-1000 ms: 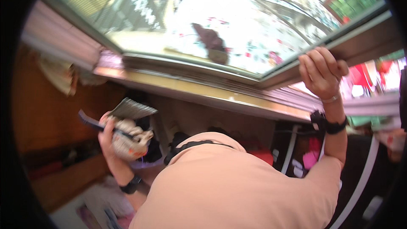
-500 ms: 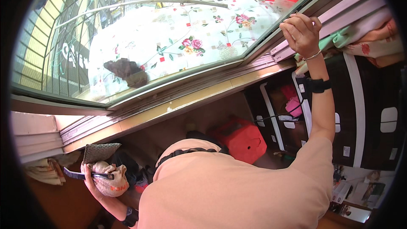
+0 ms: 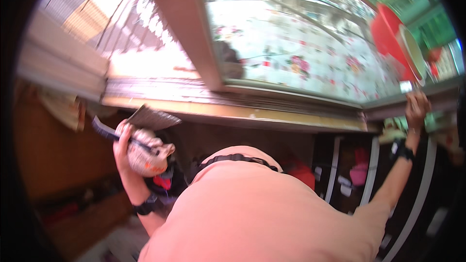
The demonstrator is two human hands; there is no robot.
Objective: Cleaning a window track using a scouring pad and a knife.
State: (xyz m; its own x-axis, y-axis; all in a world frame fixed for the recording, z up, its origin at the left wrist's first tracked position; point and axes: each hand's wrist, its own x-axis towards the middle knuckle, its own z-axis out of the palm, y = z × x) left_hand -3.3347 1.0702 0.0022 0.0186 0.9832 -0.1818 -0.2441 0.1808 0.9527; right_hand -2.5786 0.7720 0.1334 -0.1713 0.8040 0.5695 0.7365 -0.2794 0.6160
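Note:
My left hand (image 3: pixel 124 143) is closed round a bunched pale cloth (image 3: pixel 145 160) with orange-red marks. A dark, flat bar-like tool (image 3: pixel 104 128) runs under its fingers, and a grey textured pad (image 3: pixel 154 118) sticks out above the cloth. How the pad and bar join is hidden. Far to the right, my right hand (image 3: pixel 416 106) has its fingers curled at the edge of the sliding window's frame (image 3: pixel 439 92); motion blurs them. The window's other upright (image 3: pixel 182 29) stands left of centre, with an open gap to its left.
Beyond the glass lie a white flowered cloth (image 3: pixel 310 43), a dark brown object (image 3: pixel 228 60), a red basin (image 3: pixel 388 29) and metal bars. The sill (image 3: pixel 272 116) crosses in front of me. Below are a red stool (image 3: pixel 298 172) and dark drawers (image 3: pixel 412 204) with white edges.
The view has swung left and blurred. The window's upright now shows left of centre with an opening beside it. My right arm reaches farther out right; the left hand keeps the cloth and tool, raised higher.

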